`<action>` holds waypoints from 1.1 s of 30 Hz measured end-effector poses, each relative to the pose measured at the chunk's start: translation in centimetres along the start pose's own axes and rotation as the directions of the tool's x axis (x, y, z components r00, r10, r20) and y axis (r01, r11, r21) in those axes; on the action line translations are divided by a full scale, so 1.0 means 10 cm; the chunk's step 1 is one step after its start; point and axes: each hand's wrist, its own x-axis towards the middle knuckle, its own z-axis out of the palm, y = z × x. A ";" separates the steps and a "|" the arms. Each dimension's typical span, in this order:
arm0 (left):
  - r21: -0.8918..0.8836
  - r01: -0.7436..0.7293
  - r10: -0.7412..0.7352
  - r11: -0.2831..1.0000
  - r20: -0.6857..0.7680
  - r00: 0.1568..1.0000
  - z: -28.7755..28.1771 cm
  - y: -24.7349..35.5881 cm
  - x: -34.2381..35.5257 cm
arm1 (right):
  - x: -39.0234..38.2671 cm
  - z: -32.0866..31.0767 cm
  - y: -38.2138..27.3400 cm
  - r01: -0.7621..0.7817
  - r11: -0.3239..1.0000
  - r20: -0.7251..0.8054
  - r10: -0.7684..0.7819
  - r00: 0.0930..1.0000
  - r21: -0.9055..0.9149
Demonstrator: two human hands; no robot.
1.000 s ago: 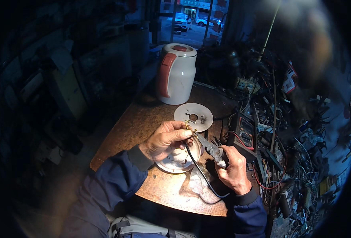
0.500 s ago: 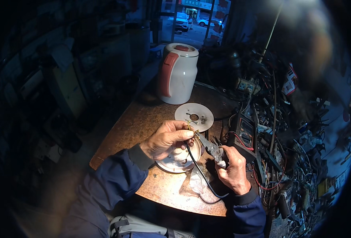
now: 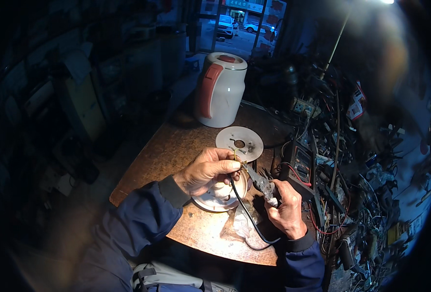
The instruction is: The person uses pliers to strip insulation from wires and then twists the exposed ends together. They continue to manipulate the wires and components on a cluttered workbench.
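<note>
My left hand (image 3: 208,171) pinches the end of a black cord (image 3: 240,198) with a yellow-green wire (image 3: 236,153) sticking up from it. My right hand (image 3: 286,209) is closed round the handles of metal pliers (image 3: 259,181), whose jaws reach to the wire end at my left fingertips. Below my left hand lies a round white base (image 3: 212,201), partly hidden. Beyond it is a flat white disc (image 3: 250,147) with a central hole. A white kettle (image 3: 226,100) with a red handle stands at the back. A crumpled clear bag (image 3: 241,223) lies under the cord.
The wooden bench (image 3: 147,170) has a curved near edge. Along the right side, a dense heap of cables, tools and parts (image 3: 352,204) crowds it, with a meter with red leads (image 3: 300,163) and a socket strip (image 3: 303,106). A glass doorway (image 3: 240,29) shows a street with cars.
Both hands keep their hold. The wire and fingertips at the pliers' jaws have shifted slightly right, along with a small shift of the whole view.
</note>
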 end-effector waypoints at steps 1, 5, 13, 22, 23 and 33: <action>-0.003 0.000 0.000 1.000 -0.001 1.000 0.00 0.00 0.00 | 0.00 0.00 0.00 -0.003 1.000 0.002 0.003 1.000 0.002; 0.000 0.002 -0.002 1.000 -0.009 1.000 0.01 0.00 0.00 | -0.01 0.02 0.01 0.015 1.000 -0.009 -0.015 1.000 -0.008; 0.070 -0.001 0.005 0.998 -0.047 0.999 0.02 -0.01 -0.01 | -0.02 0.02 0.01 0.013 0.998 -0.010 -0.013 1.000 -0.054; 0.115 -0.012 0.020 0.993 -0.064 0.998 0.00 -0.04 -0.02 | -0.04 0.02 -0.05 -0.017 0.992 -0.017 0.015 1.000 -0.128; 0.115 -0.009 0.017 0.993 -0.068 0.998 0.00 -0.04 -0.02 | -0.05 0.02 -0.05 -0.020 0.991 -0.015 0.018 1.000 -0.132; 0.169 -0.027 0.047 0.985 -0.116 0.992 0.03 -0.05 -0.01 | -0.06 0.04 -0.03 -0.019 0.992 -0.013 0.017 1.000 -0.125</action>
